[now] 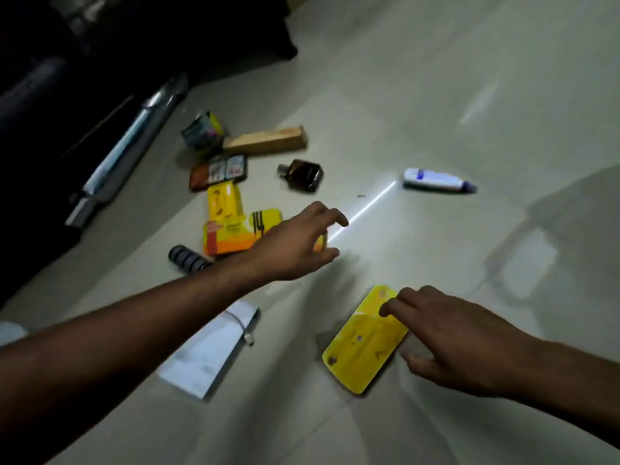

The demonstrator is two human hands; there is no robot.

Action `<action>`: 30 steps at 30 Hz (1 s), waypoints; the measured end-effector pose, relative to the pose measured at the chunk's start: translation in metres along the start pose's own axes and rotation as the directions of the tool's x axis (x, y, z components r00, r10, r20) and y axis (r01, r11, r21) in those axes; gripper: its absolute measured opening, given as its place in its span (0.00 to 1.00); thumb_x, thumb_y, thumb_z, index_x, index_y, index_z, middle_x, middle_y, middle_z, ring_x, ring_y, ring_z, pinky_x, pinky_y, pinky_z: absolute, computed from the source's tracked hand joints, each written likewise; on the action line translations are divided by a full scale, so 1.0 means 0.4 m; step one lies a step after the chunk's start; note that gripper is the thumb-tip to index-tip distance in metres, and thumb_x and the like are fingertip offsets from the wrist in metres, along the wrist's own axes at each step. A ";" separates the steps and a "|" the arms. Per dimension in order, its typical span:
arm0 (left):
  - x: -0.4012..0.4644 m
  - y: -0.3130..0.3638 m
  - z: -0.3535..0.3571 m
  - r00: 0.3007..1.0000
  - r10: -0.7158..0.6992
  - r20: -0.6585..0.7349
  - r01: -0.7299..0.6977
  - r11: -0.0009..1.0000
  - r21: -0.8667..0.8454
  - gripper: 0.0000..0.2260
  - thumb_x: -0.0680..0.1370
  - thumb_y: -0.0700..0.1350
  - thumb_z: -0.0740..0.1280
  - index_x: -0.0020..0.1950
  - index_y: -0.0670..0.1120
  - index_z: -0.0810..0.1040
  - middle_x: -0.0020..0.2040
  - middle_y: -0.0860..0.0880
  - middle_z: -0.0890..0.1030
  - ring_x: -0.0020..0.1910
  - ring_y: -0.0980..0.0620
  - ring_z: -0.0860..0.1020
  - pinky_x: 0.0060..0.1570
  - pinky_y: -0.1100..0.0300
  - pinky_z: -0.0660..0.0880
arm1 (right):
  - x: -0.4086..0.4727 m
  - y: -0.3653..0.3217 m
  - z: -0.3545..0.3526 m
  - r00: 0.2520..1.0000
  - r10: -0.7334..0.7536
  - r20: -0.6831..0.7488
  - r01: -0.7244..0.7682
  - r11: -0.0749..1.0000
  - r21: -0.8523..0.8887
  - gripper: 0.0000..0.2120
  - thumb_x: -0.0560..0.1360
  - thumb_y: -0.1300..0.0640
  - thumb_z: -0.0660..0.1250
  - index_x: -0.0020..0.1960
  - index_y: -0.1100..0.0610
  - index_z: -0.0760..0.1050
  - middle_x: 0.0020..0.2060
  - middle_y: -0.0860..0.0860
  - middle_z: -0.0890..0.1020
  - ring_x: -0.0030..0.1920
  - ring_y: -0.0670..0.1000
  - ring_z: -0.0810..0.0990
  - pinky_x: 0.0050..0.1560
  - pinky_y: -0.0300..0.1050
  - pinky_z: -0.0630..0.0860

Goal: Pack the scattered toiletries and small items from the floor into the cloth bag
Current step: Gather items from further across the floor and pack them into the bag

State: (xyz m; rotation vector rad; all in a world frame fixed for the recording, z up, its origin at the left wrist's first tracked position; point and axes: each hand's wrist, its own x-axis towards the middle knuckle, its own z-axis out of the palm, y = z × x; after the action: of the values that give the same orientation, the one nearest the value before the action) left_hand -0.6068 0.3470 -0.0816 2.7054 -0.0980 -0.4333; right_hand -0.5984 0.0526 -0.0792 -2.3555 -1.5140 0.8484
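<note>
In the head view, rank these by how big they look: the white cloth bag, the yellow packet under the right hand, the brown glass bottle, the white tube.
1. white cloth bag
2. yellow packet, partly under the right hand
3. white tube and brown glass bottle: look alike, unranked

The first two lie nearer the camera, which inflates them.

1. The left hand (295,245) hides part of the yellow packet (235,234).
2. The ribbed dark roll (186,260) disappears behind the forearm.
3. The prints on the small box (203,132) are blurred and unreadable.
</note>
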 end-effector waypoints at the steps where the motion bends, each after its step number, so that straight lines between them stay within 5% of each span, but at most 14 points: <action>1: -0.031 -0.035 0.012 0.999 -0.046 -0.017 0.046 0.999 -0.013 0.22 0.76 0.57 0.68 0.69 0.58 0.70 0.63 0.54 0.71 0.59 0.52 0.79 0.55 0.48 0.78 | 0.025 -0.011 0.026 0.999 -0.043 0.014 0.044 0.999 -0.027 0.27 0.73 0.42 0.58 0.71 0.45 0.64 0.63 0.46 0.73 0.59 0.51 0.74 0.55 0.49 0.76; 4: -0.107 -0.129 0.044 0.989 -0.143 -0.026 0.144 0.989 0.035 0.28 0.75 0.57 0.68 0.73 0.56 0.66 0.68 0.49 0.70 0.63 0.45 0.75 0.58 0.47 0.77 | 0.088 -0.029 0.094 0.987 -0.151 0.049 0.157 0.974 -0.166 0.35 0.65 0.44 0.67 0.71 0.49 0.69 0.63 0.51 0.78 0.63 0.56 0.78 0.58 0.52 0.79; 9: -0.182 -0.230 0.061 0.970 -0.242 -0.032 0.244 0.955 0.170 0.33 0.76 0.52 0.72 0.79 0.54 0.62 0.77 0.47 0.63 0.72 0.44 0.69 0.64 0.46 0.74 | 0.177 -0.060 0.154 0.944 -0.220 0.247 0.296 0.894 -0.336 0.50 0.62 0.49 0.77 0.79 0.52 0.59 0.75 0.59 0.68 0.77 0.63 0.64 0.71 0.68 0.63; 15: -0.164 -0.247 0.042 0.970 -0.223 -0.095 0.242 0.907 0.344 0.37 0.75 0.51 0.73 0.80 0.55 0.59 0.81 0.45 0.58 0.75 0.41 0.65 0.68 0.43 0.69 | 0.201 -0.048 0.191 0.936 -0.293 0.193 0.350 0.821 -0.451 0.45 0.58 0.48 0.78 0.73 0.53 0.68 0.61 0.57 0.78 0.58 0.62 0.79 0.63 0.69 0.72; 19: -0.097 -0.239 -0.011 0.961 -0.266 -0.069 0.273 0.892 0.361 0.42 0.74 0.57 0.73 0.83 0.56 0.54 0.83 0.44 0.56 0.79 0.41 0.59 0.73 0.43 0.61 | 0.164 -0.016 0.150 0.968 -0.123 0.219 0.199 0.909 -0.367 0.50 0.60 0.37 0.74 0.76 0.51 0.58 0.65 0.54 0.70 0.60 0.58 0.72 0.60 0.58 0.70; 22: -0.026 -0.164 -0.010 0.990 -0.130 -0.058 0.140 0.961 0.240 0.38 0.75 0.55 0.73 0.81 0.54 0.60 0.79 0.45 0.63 0.74 0.42 0.68 0.69 0.48 0.66 | 0.125 0.002 0.074 0.986 0.072 0.151 -0.070 0.997 -0.013 0.48 0.61 0.31 0.66 0.76 0.46 0.58 0.64 0.49 0.70 0.62 0.53 0.71 0.60 0.51 0.71; 24: 0.034 -0.065 -0.005 1.000 0.008 -0.006 -0.008 0.999 -0.049 0.35 0.76 0.50 0.73 0.80 0.55 0.62 0.73 0.47 0.70 0.68 0.47 0.74 0.65 0.51 0.73 | 0.099 0.019 0.001 0.976 0.210 0.062 -0.216 0.883 0.417 0.37 0.62 0.33 0.65 0.69 0.42 0.69 0.60 0.47 0.78 0.59 0.50 0.77 0.61 0.50 0.75; 26: 0.100 0.064 -0.017 0.985 0.124 0.120 -0.066 0.915 -0.399 0.33 0.77 0.41 0.72 0.78 0.56 0.62 0.69 0.51 0.73 0.65 0.54 0.76 0.59 0.58 0.76 | 0.068 0.053 -0.062 0.931 0.364 -0.011 -0.235 0.624 0.745 0.23 0.69 0.37 0.63 0.57 0.49 0.79 0.53 0.51 0.85 0.55 0.54 0.83 0.61 0.58 0.78; 28: 0.162 0.185 -0.038 0.946 0.258 0.196 -0.076 0.764 -0.641 0.29 0.77 0.34 0.67 0.76 0.53 0.66 0.66 0.50 0.76 0.63 0.53 0.78 0.56 0.60 0.78 | 0.032 0.099 -0.129 0.877 0.477 0.065 -0.193 0.225 0.955 0.27 0.73 0.41 0.60 0.59 0.61 0.80 0.53 0.63 0.85 0.55 0.64 0.83 0.63 0.65 0.76; 30: 0.217 0.281 -0.064 0.929 0.313 0.197 -0.054 0.642 -0.765 0.22 0.78 0.34 0.66 0.71 0.49 0.72 0.63 0.46 0.79 0.59 0.49 0.81 0.51 0.55 0.81 | -0.024 0.136 -0.201 0.835 0.541 0.101 -0.159 0.061 0.985 0.32 0.74 0.43 0.57 0.64 0.67 0.76 0.58 0.71 0.80 0.56 0.69 0.80 0.64 0.64 0.74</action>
State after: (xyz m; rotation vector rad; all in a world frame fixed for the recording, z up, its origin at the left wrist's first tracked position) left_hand -0.5172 0.2421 -0.0395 1.7576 -0.2298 -0.6639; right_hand -0.5138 0.0296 -0.0360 -1.5588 0.0701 1.0259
